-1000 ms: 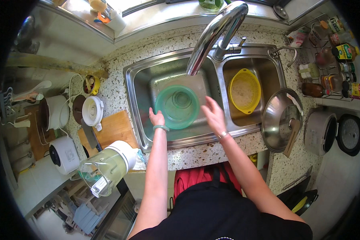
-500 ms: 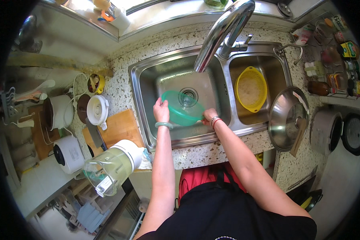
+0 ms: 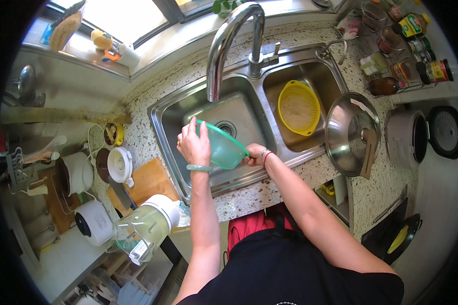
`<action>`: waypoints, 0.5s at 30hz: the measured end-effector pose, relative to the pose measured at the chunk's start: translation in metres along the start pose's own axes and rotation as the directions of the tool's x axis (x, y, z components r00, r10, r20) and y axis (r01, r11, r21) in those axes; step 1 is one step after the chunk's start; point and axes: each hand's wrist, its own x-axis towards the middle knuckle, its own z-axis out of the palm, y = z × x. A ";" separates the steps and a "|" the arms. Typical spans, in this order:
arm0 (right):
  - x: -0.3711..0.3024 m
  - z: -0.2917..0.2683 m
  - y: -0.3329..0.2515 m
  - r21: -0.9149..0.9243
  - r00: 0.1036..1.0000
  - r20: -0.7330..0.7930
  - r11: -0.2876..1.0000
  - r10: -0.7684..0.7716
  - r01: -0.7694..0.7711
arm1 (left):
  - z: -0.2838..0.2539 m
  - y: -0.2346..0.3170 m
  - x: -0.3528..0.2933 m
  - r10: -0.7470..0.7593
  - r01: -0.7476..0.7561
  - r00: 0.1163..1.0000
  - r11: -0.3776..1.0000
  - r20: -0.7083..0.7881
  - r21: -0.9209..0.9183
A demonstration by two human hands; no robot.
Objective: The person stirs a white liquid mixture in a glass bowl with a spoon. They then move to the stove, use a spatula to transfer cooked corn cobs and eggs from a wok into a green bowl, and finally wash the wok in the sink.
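Over the left basin of the steel sink (image 3: pixel 167 114) I hold a translucent green plastic bowl (image 3: pixel 223 150) with both hands. The bowl is tilted, its rim turned up toward the drain and its base toward me. My left hand (image 3: pixel 195 146), below which sits a pale green bangle, is closed on the bowl's left side, fingers over the rim. At the right end of the rim, my right hand (image 3: pixel 254 154) pinches the edge. A chrome faucet (image 3: pixel 216 68) arches above the basin. Whether the bowl holds anything cannot be seen.
A yellow strainer basket (image 3: pixel 310 113) sits in the right basin. Beside it lies a round steel lid (image 3: pixel 341 127) with a wooden grip. To the left are a cutting board (image 3: pixel 153 178), a knife (image 3: pixel 122 194) and a blender jar (image 3: pixel 146 229). Jars (image 3: pixel 384 86) crowd the right rack.
The bowl has tipped from nearly level to steeply tilted, drawn slightly toward me. My left hand has rolled over its rim. The whole view has shifted and turned.
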 end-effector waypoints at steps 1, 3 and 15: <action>-0.005 0.003 0.001 -0.027 0.993 -0.090 0.997 -0.076 0.073 | -0.001 -0.005 0.000 0.034 -0.035 0.999 0.998 -0.021 -0.057; -0.017 0.006 0.006 -0.100 0.939 -0.261 0.973 -0.226 0.207 | -0.007 -0.009 -0.005 -0.012 0.003 0.998 0.990 -0.063 -0.138; -0.137 0.001 0.065 -0.577 0.071 -0.394 0.307 -0.916 0.757 | -0.006 -0.065 -0.076 -0.110 0.416 0.895 0.560 0.433 -0.716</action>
